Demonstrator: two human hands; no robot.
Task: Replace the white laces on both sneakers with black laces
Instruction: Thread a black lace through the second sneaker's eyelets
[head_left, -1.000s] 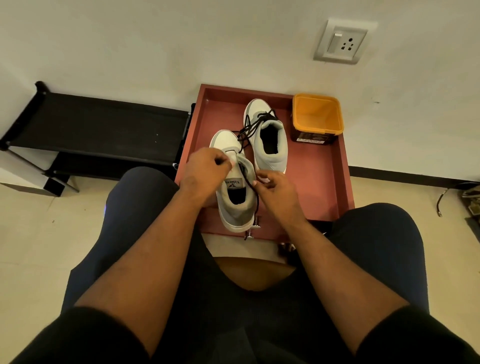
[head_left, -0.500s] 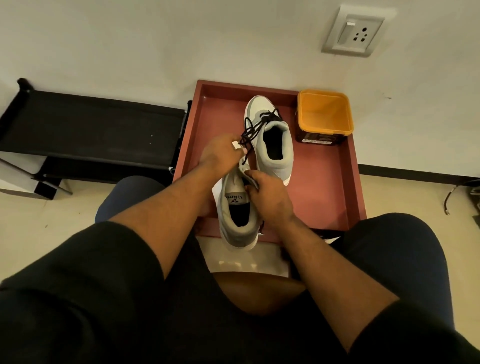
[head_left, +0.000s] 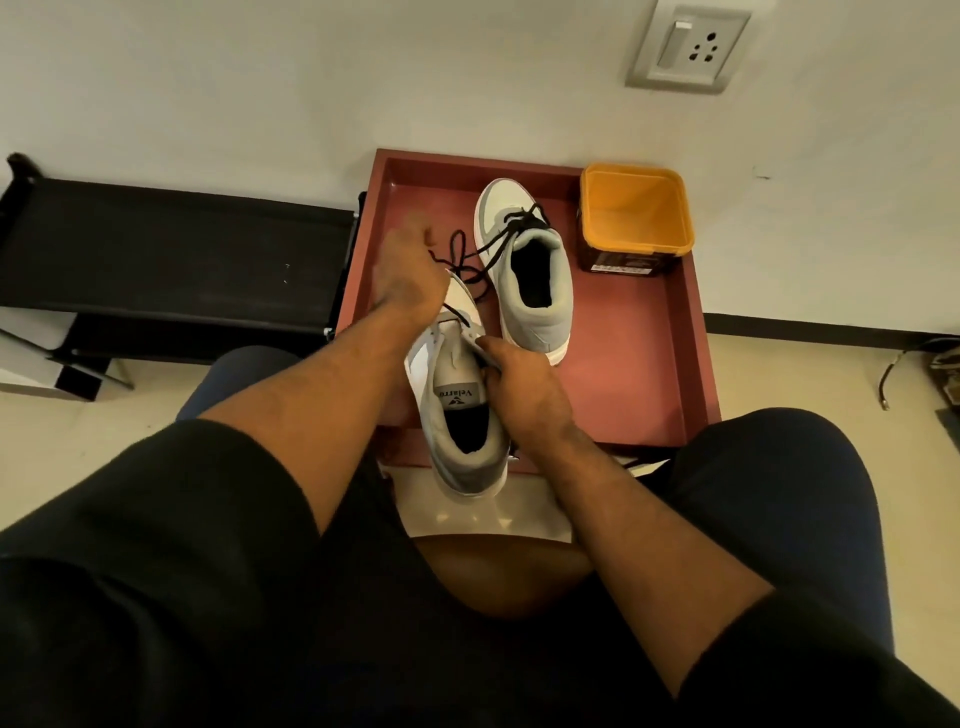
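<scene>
**Near sneaker held over the tray's front edge, black lace drawn out to the left**

We hold the near sneaker with its heel hanging past the front edge of the red tray and its toe pointing in toward the tray's middle. Our right hand is closed on the sneaker's right side by the collar, fingertips pressed at the top eyelets beside the tongue, whose label reads "Velarro". Our left hand is raised over the toe end, near the tray's left edge; it is blurred, and it appears pinched on the black lace, though we cannot tell exactly how the fingers sit. That lace loops loosely in the air between the left hand and the second sneaker, and one strand runs down across the upper of the near sneaker.

The second sneaker stands flat on the tray toward its back edge, toe to the wall, already threaded with a black lace whose ends trail off its left side. It is just beside the near sneaker's toe; we cannot tell whether they touch.

An orange tub sits in the tray's back right corner, open. Left of the tray stands a low black rack against the wall, and a wall socket is mounted above the tub.
</scene>
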